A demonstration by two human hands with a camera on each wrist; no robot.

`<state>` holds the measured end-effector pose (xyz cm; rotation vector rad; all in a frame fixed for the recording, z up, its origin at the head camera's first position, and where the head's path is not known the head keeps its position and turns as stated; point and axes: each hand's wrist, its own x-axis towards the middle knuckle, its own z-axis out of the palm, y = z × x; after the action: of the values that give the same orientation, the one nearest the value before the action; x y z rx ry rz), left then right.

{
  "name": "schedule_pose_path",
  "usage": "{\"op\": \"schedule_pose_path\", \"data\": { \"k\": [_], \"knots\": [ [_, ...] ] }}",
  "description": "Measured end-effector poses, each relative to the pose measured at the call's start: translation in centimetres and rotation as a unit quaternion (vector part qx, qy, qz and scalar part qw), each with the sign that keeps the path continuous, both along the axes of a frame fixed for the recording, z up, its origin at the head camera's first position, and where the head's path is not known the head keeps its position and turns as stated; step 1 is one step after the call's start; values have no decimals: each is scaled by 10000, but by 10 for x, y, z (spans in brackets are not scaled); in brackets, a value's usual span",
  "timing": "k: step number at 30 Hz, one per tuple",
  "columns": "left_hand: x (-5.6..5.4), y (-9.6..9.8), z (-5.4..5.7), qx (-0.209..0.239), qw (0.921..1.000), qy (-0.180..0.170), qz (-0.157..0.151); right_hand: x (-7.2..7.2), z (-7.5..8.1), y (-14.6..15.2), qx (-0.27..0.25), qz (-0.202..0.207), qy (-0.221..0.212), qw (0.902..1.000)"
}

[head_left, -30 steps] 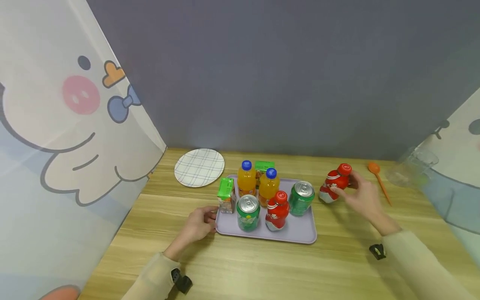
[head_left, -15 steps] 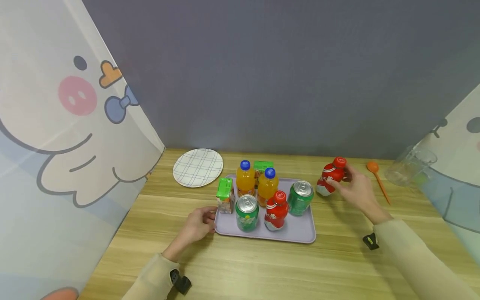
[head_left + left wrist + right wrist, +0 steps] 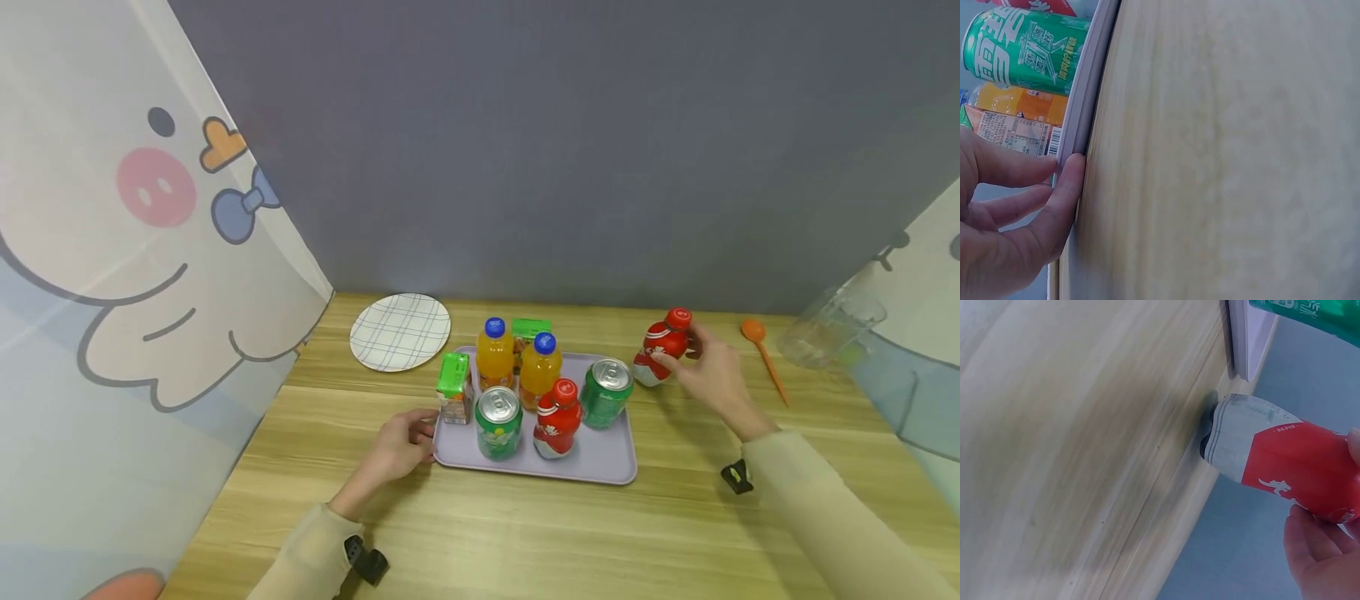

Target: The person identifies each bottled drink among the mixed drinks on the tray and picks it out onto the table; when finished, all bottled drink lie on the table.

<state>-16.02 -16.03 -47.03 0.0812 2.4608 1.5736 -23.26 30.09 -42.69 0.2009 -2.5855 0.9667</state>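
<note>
My right hand grips a red-and-silver bottle by its upper part, just right of the tray's back right corner. In the right wrist view the bottle's base is at or very near the tabletop; I cannot tell which. My left hand pinches the left edge of a pale purple tray, thumb and fingers at the rim in the left wrist view. On the tray stand green soda cans, another red bottle, orange drink bottles with blue caps, and green-topped juice cartons.
A white checked plate lies behind the tray on the left. To the right are an orange spoon and a clear pitcher. A grey panel closes off the wooden table's back edge.
My right hand has carried the red bottle a little left and farther back, closer to the tray. The left hand stays at the tray's edge.
</note>
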Motion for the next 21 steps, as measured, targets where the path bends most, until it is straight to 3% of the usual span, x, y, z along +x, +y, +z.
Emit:
{"op": "schedule_pose_path", "data": {
  "k": [11, 21],
  "knots": [
    [-1, 1, 0, -14, 10000, 2, 68, 2, -5, -2, -241, 95, -130, 9996],
    [-2, 1, -2, 17, 10000, -3, -21, 18, 24, 0, -310, 104, -449, 9985]
  ]
}}
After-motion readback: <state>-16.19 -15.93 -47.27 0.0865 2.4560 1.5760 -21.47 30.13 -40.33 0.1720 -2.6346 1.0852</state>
